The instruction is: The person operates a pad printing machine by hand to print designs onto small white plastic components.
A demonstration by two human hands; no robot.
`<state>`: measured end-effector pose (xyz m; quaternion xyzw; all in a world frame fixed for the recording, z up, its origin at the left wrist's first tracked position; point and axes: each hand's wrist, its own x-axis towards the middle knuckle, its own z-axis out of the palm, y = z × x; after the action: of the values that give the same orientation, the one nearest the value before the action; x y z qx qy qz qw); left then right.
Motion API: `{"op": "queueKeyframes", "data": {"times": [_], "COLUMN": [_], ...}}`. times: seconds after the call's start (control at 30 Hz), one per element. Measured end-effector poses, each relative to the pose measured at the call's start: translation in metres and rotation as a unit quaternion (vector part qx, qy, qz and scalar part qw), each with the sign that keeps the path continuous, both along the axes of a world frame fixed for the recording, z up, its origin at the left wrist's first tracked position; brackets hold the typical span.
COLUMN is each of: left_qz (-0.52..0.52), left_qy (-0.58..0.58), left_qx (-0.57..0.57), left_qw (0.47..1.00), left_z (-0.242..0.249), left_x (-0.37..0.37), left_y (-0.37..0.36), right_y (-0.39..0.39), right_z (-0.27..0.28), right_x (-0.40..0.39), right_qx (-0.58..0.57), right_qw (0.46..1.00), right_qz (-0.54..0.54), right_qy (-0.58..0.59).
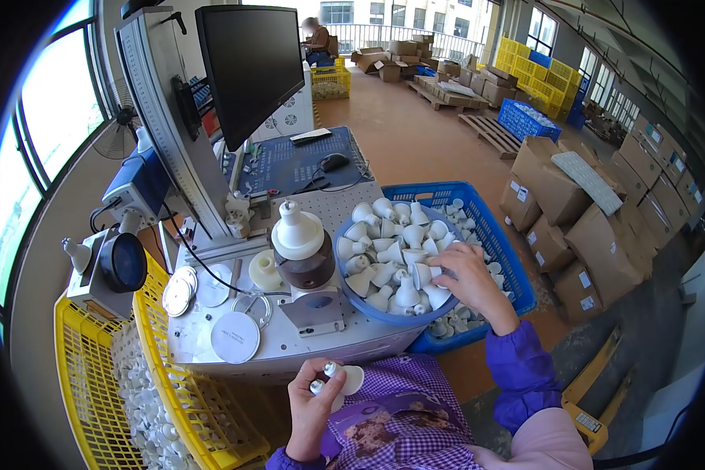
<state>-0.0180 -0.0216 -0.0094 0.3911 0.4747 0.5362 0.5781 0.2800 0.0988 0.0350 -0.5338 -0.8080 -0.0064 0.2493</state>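
Note:
My left hand point(309, 403) is closed around two white bulb housings point(354, 381) with metal screw ends, held low in front of the checked apron. My right hand point(476, 276) is at the right side of a blue bowl point(399, 316) heaped with similar housings. Its fingers pinch one white bulb housing point(421, 274) at the top of the pile. Left of the bowl, another white housing point(298, 232) stands upright, screw end up, on a dark round holder point(309, 270) fixed to the perforated bench point(352, 333).
A blue crate point(518, 301) with more housings stands beneath and behind the bowl. Yellow crates point(153, 345) with white parts are at the lower left. A lens unit point(124, 262), a monitor point(251, 70) and flat discs point(235, 338) surround the bench. Cardboard boxes point(568, 184) are stacked right; a person sits far back.

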Motion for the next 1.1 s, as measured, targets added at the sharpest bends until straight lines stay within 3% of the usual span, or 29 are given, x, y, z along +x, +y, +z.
{"op": "queueKeyframes", "data": {"times": [0.03,0.1,0.23,0.3,0.6,0.73,0.83,0.9,0.97,1.03,1.1], "left_qz": [0.003,0.001,-0.011,-0.014,-0.013,0.003,0.047,0.066,0.081,0.095,0.077], "left_qy": [0.0,0.0,-0.012,-0.013,0.028,0.079,0.136,0.178,0.194,0.207,0.198], "left_qx": [0.0,-0.001,-0.012,-0.01,0.024,0.146,0.229,0.264,0.301,0.339,0.29], "left_qw": [1.0,1.0,1.0,1.0,0.999,0.986,0.963,0.946,0.93,0.913,0.933], "left_z": [0.0,-0.001,-0.001,0.001,0.021,0.036,0.079,0.103,0.11,0.122,0.135], "left_x": [-0.001,0.0,0.004,0.006,0.008,-0.001,-0.006,-0.01,-0.012,-0.011,-0.005], "left_y": [0.0,0.0,-0.001,-0.001,0.001,0.02,0.04,0.06,0.089,0.11,0.123], "right_y": [-0.002,-0.006,0.0,0.001,0.013,0.016,0.013,0.012,0.008,0.006,0.003], "right_z": [0.008,0.019,0.008,0.004,-0.003,-0.012,-0.01,-0.009,-0.003,0.0,0.003], "right_x": [-0.002,-0.006,-0.015,-0.022,-0.042,-0.038,-0.039,-0.039,-0.046,-0.048,-0.055], "right_qx": [-0.002,-0.149,-0.093,-0.14,-0.139,-0.14,-0.047,-0.069,-0.166,-0.178,-0.21], "right_qw": [1.0,0.976,0.969,0.949,0.94,0.938,0.939,0.94,0.812,0.81,0.772], "right_qz": [-0.001,-0.04,0.019,-0.032,-0.034,-0.017,0.026,0.04,0.099,0.094,0.092], "right_qy": [-0.001,0.154,0.226,0.282,0.311,0.317,0.34,0.331,0.551,0.55,0.593]}}
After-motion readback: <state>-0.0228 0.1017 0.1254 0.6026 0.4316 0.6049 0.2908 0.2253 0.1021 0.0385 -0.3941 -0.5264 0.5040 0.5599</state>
